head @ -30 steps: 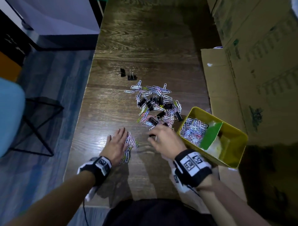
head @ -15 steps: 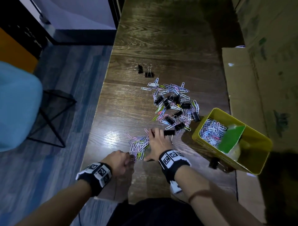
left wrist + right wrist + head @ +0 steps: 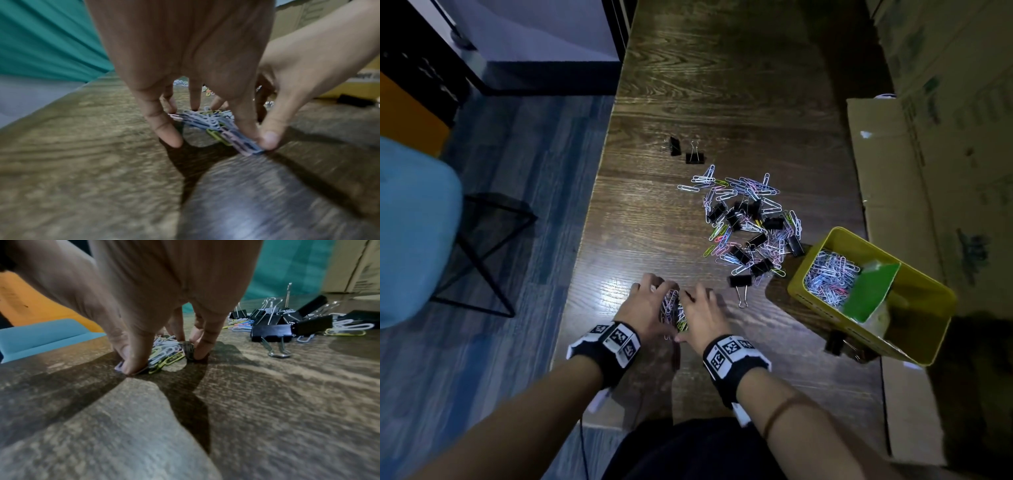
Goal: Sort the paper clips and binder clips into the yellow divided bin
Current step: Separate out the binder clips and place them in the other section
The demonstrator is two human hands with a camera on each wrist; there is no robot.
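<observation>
Wooden table [image 3: 722, 85] edge lies just left of both hands [image 3: 674, 308] cupping paper clips [image 3: 673, 308].

I have both forearms low in frame, left hand [image 3: 645, 306] and right hand [image 3: 703, 317] side by side at lower centre, fingers curled down, thumbs nearly touching

The room is dim, with a bright glare patch on the table [image 3: 619, 287] at the lower middle of the head view. Both wrist views are blurred in the foreground, with dark hand shadows. The head view's right edge sinks into darkness and bends outward
</observation>
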